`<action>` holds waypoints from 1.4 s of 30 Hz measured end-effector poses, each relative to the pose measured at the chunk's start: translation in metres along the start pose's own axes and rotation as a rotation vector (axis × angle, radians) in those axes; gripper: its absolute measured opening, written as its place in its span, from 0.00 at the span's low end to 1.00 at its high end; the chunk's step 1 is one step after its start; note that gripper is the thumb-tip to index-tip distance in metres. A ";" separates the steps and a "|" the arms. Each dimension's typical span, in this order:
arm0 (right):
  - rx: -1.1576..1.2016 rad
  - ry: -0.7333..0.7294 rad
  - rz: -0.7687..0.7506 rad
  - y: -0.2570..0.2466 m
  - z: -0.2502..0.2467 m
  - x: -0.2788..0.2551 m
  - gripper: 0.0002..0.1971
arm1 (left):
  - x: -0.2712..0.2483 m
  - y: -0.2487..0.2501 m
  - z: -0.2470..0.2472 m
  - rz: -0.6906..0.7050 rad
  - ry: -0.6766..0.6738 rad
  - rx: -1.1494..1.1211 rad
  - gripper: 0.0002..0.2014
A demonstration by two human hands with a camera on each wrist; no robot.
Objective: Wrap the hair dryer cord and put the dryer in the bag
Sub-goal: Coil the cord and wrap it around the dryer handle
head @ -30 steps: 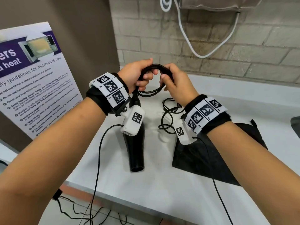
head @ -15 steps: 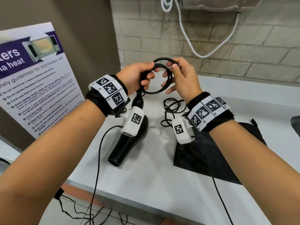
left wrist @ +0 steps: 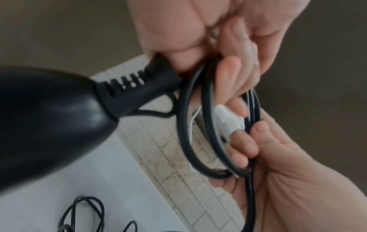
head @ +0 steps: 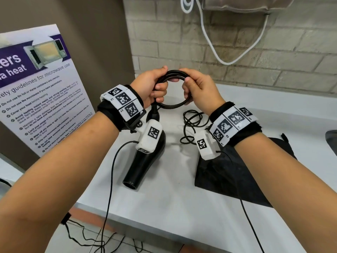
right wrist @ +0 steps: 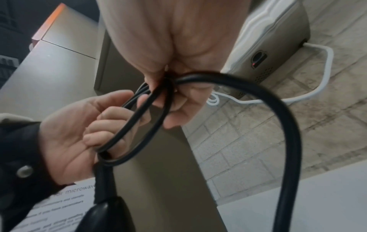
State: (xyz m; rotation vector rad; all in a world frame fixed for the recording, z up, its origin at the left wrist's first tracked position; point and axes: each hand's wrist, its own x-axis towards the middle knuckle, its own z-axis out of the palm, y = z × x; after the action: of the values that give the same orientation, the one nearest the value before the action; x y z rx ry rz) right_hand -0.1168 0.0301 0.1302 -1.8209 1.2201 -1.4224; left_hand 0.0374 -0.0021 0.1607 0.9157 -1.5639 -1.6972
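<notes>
Both hands hold the cord coil (head: 173,89) above the desk (head: 173,198): the left hand (head: 151,86) grips it so the loops stay together, and the right hand (head: 198,88) pinches the opposite side to guide a turn. The hair dryer (head: 144,165) hangs under the left hand; loose cord (head: 193,123) and the bag (head: 237,176) lie below the right hand.

A: Countertop (head: 164,212), near edge: bare strip between the hair dryer (head: 142,167) nozzle and the black bag (head: 237,179), open to a reaching hand.

B: Obstructions further in?

A: Loose cord (head: 191,123) heaped on the counter between dryer and bag, just behind that strip. Microwave poster (head: 42,99) stands against the left side. Brick wall (head: 273,57) closes the back, with a white cable (head: 215,50) hanging down it.

B: Right side?

A: Bag covers the counter there; sink edge (head: 331,141) beyond it.
</notes>
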 end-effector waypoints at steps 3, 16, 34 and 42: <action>-0.073 0.056 -0.034 0.001 0.002 0.006 0.17 | -0.003 0.001 0.006 -0.031 -0.054 0.061 0.25; -0.348 -0.095 0.068 0.037 0.009 -0.027 0.12 | -0.007 -0.008 -0.010 -0.048 -0.104 -0.296 0.25; -0.330 -0.026 0.320 0.054 0.030 -0.047 0.14 | -0.001 -0.014 -0.028 0.075 0.018 -0.350 0.20; -1.041 -0.421 0.255 0.049 0.038 -0.072 0.23 | 0.006 -0.014 -0.027 0.123 0.121 -0.369 0.19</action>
State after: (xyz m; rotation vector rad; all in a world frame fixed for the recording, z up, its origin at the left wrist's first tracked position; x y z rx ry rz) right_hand -0.1004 0.0662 0.0439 -2.2750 2.0389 -0.1636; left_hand 0.0566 -0.0208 0.1449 0.7024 -1.1524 -1.7309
